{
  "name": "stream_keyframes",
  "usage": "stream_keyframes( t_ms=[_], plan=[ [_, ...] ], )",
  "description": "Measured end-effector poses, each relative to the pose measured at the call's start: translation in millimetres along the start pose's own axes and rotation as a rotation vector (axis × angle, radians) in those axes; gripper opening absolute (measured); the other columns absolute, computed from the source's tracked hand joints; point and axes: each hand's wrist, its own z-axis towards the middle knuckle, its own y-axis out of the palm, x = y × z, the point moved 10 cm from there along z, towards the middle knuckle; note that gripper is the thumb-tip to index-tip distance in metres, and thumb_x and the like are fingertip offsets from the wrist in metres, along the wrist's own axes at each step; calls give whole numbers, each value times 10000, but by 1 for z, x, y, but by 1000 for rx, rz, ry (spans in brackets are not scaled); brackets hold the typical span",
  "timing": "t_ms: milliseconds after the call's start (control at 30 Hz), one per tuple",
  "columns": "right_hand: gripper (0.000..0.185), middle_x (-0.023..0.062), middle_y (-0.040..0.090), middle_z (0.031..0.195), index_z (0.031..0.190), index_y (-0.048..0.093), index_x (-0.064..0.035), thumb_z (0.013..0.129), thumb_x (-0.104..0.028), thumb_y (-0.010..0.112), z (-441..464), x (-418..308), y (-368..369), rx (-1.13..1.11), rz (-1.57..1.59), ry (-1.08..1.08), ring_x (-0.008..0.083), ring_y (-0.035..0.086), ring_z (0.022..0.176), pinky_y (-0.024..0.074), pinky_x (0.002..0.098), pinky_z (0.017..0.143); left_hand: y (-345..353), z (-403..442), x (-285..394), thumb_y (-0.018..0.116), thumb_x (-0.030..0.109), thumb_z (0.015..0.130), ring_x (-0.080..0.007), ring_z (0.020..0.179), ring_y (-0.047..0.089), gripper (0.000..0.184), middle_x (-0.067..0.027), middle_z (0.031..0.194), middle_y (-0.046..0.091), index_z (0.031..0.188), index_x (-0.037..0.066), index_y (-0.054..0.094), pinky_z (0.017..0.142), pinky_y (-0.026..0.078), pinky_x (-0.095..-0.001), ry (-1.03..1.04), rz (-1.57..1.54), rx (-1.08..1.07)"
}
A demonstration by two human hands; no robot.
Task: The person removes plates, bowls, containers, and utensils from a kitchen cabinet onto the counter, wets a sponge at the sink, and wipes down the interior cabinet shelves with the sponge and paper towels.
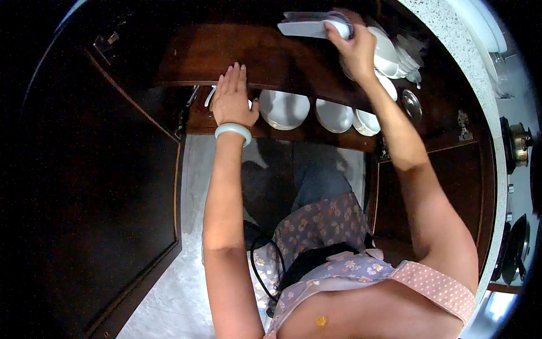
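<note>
"White dishware (305, 29): where is it, counting outward from me?"

"Nearest is your patterned clothing (324, 220), with your two bare arms reaching past it. Next, below the edge of a wooden shelf (192, 51), round white dishes (284, 110) stand in a row."

"And my left hand?"

"Your left hand (230, 104), a pale bangle (232, 129) at its wrist, lies flat over the front edge of that shelf. Its fingers are straight, and it grips nothing that shows."

"What about the right?"

"Your right hand (358, 48) is farther out, closed around the right end of the dishware, thumb on the near side. From that grip the long axis runs crosswise, out to your left. Its free end points toward the left hand's side but stays well apart from it, so the right hand is the nearer one. It looks like more than one piece; shadow blurs the exact shape."

"Anything beyond?"

"Just right of your grip are stacked white bowls (385, 53). At the outer right curves a speckled countertop (460, 51)."
</note>
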Motion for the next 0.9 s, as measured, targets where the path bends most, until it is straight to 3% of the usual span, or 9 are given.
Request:
stream_keyframes(
  t_ms=[167,267,367,467,500,667,733,833,900],
  plan=[
    [360,87,621,973,1183,493,-12,851,-64,623,-33,12,3,79,975,394,109,603,818,558,264,716,-12,2,-11,594,197,820,-295,1335,302,653,-171,1427,339,1391,38,319,1116,196,-376,-68,-500,157],
    [361,66,649,935,1196,501,-71,850,-38,596,-54,-3,1,52,950,486,183,633,821,521,280,711,-34,-13,-19,471,292,952,-269,1321,330,544,-180,1434,325,1399,34,299,1070,279,-369,-394,-1154,141],
    [419,78,623,1029,1165,515,-45,786,-41,694,-78,-58,-5,-11,738,298,160,595,924,502,274,786,-29,-41,10,425,491,927,-310,1294,336,699,-164,1448,258,1434,75,184,1038,331,-444,-437,-2008,86],
    [408,111,628,1085,1128,561,-53,749,-35,712,-121,-103,25,-187,738,63,214,607,990,490,322,841,-39,-64,26,415,596,873,-296,1292,346,736,-137,1403,329,1366,65,286,1027,346,-465,-496,-2448,61],
    [427,131,601,1133,1133,524,-23,748,17,704,-134,-117,44,-379,670,32,209,553,1099,424,328,940,-42,-68,28,420,626,853,-268,1294,346,755,-112,1354,397,1328,48,324,1029,345,-459,-474,-2529,11],
    [450,133,535,1242,1119,541,-20,702,9,709,-181,-164,93,-671,904,106,230,482,1195,362,344,1007,-1,-122,-33,495,496,896,-277,1103,502,627,-83,1176,544,1312,41,383,979,400,-436,-767,-2549,349],
    [409,124,456,1305,1117,548,-31,735,-17,694,-200,-166,110,-728,1102,274,228,413,1249,352,345,1016,-4,-129,-33,459,411,934,-312,1122,488,557,-108,1207,545,1353,63,346,982,396,-444,-656,-2749,302],
    [380,152,486,1222,1111,549,-50,763,-119,686,-211,-171,115,-716,922,187,283,426,1209,316,372,1020,2,-148,-46,440,404,940,-276,1111,501,548,-109,1190,556,1357,58,351,980,394,-428,-775,-2640,491],
    [344,148,479,1199,1074,541,-39,772,-133,677,-216,-168,130,-709,918,236,287,419,1193,313,385,1013,16,-147,-56,430,469,931,-209,959,530,543,-64,1018,579,1280,53,424,921,425,-380,-758,-2583,362]
  ],
)
